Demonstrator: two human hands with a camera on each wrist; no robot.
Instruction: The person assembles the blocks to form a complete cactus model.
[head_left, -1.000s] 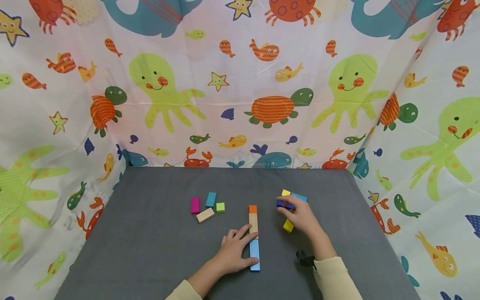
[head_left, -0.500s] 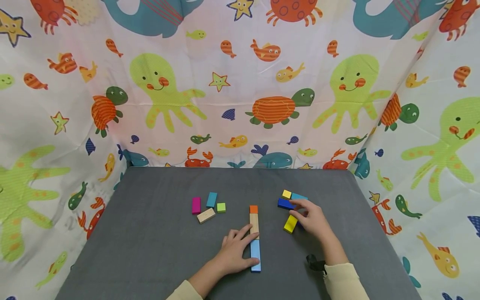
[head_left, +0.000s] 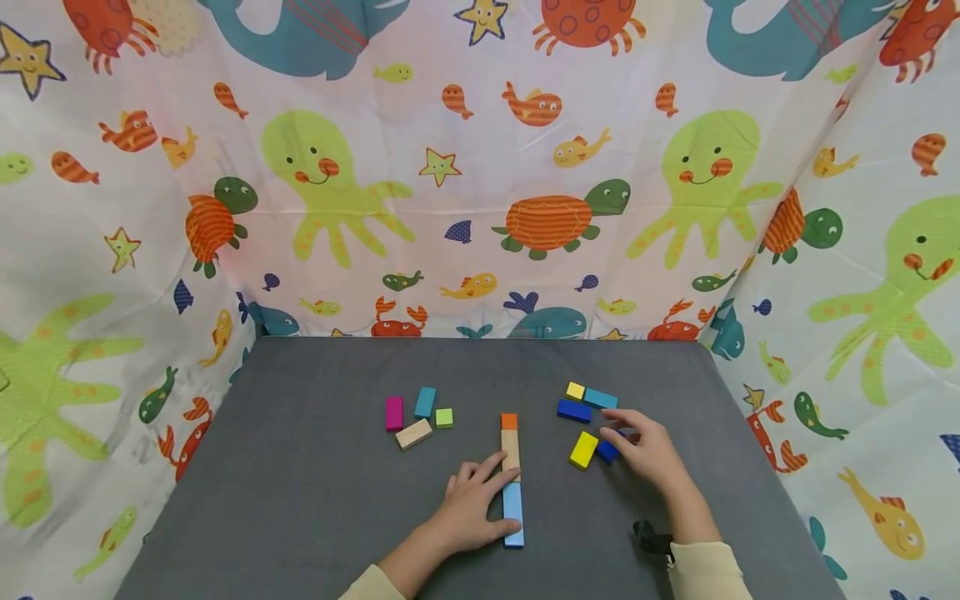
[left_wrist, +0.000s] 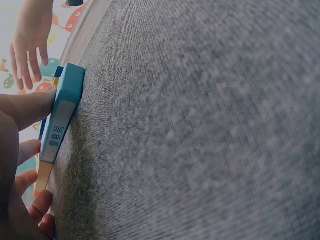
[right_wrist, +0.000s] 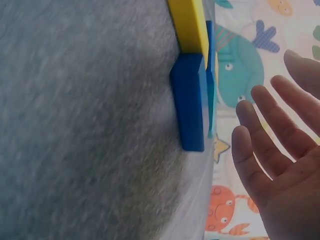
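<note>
In the head view, a straight row of blocks lies mid-table: an orange block (head_left: pixel 509 421) at the far end, a plain wooden block (head_left: pixel 510 446), then a light blue block (head_left: pixel 513 504) nearest. My left hand (head_left: pixel 472 508) rests against this row, thumb on the light blue block and fingertips by the wooden one. The left wrist view shows small printed marks on the blue block (left_wrist: pixel 62 120). My right hand (head_left: pixel 648 450), holding nothing, hovers beside a dark blue block (head_left: pixel 607 452) and a yellow block (head_left: pixel 583 450). Its fingers extend loosely in the right wrist view.
Behind these lie another dark blue block (head_left: pixel 573 411), a small yellow block (head_left: pixel 575 391) and a teal block (head_left: pixel 601 399). At left are magenta (head_left: pixel 393 414), teal (head_left: pixel 424 403), wooden (head_left: pixel 414 434) and green (head_left: pixel 444 418) blocks. Patterned cloth surrounds the grey table (head_left: pixel 300 500).
My right hand has drawn back rightward and nearer, away from the rear dark blue block, uncovering the blocks there. My left hand stays on the row.
</note>
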